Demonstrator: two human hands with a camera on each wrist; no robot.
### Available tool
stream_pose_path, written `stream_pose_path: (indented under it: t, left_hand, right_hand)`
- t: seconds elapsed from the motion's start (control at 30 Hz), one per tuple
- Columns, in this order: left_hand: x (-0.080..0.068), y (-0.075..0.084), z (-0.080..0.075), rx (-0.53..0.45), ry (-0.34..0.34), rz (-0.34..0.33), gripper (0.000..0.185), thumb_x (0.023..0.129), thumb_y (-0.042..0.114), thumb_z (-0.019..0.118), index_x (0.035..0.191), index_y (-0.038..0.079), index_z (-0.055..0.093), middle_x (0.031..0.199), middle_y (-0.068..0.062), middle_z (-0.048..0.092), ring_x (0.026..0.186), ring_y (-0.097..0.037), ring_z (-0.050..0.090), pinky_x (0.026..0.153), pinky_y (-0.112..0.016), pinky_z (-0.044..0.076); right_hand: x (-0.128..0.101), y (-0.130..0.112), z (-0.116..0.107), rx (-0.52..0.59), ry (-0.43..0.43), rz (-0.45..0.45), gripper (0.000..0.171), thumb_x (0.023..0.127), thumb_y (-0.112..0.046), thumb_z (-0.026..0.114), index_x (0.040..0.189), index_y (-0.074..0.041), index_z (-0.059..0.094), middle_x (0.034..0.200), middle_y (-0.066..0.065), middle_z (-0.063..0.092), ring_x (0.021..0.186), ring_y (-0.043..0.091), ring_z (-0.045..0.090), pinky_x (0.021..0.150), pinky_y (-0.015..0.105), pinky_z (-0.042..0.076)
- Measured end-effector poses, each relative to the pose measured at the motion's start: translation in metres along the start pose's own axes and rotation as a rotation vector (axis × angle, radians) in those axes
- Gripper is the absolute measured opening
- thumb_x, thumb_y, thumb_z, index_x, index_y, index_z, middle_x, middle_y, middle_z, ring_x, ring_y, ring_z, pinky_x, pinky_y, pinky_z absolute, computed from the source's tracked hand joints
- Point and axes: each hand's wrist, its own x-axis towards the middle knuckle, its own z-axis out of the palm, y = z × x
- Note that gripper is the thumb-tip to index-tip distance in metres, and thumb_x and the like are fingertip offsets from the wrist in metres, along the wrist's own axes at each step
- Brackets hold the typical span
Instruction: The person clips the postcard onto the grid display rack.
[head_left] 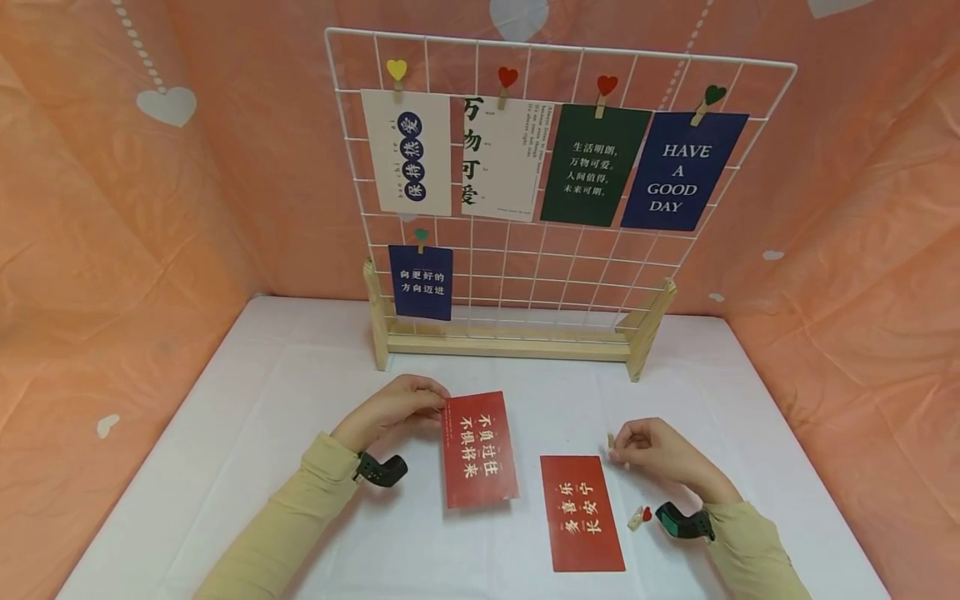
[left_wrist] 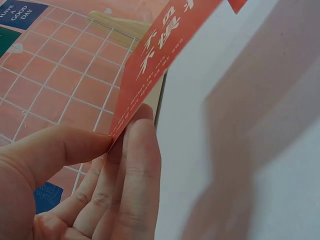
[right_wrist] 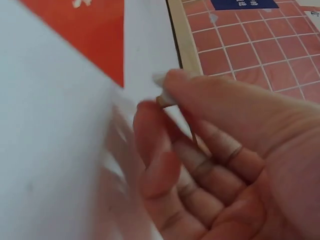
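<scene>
My left hand (head_left: 397, 410) pinches a red card (head_left: 480, 454) with white Chinese lettering by its upper left corner, holding it tilted above the table. In the left wrist view the thumb presses one face of the card and the fingers (left_wrist: 142, 165) lie behind it. My right hand (head_left: 660, 454) pinches a small wooden clothespin (head_left: 611, 442) between thumb and fingertips; most of it is hidden by the fingers. A second red card (head_left: 582, 515) lies flat just left of that hand. Beside this card lies another clothespin (head_left: 640, 518) with a red heart.
A white wire grid (head_left: 540, 267) on a wooden stand (head_left: 510, 346) rises at the back. Heart clothespins hold several cards along its top, including a green card (head_left: 595, 167), and a small blue card (head_left: 422, 283) lower left. Orange cloth (head_left: 135, 250) surrounds the white table (head_left: 315, 333).
</scene>
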Motion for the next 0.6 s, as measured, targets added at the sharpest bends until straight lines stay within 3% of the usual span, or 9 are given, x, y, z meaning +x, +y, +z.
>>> stream_pose_path:
  t: [0.33,0.6]
  left_hand:
    - [-0.001,0.005,-0.005,0.002,0.031,0.039,0.023,0.093,0.003,0.056,0.108,-0.013,0.06,0.092,-0.012,0.067,0.079,-0.017,0.066,0.077,-0.033,0.057]
    - [-0.004,0.01,-0.012,0.029,0.05,0.097,0.023,0.095,0.006,0.057,0.109,-0.012,0.061,0.099,-0.014,0.066,0.085,-0.019,0.065,0.084,-0.036,0.055]
  right_hand:
    - [0.015,-0.013,-0.004,0.138,0.044,-0.07,0.025,0.086,-0.009,0.072,0.099,0.007,0.057,0.084,0.015,0.066,0.071,0.022,0.062,0.06,0.031,0.055]
    - [0.027,-0.024,-0.007,0.086,0.072,-0.107,0.027,0.088,-0.011,0.071,0.103,0.009,0.061,0.091,0.015,0.065,0.08,0.023,0.062,0.069,0.027,0.054]
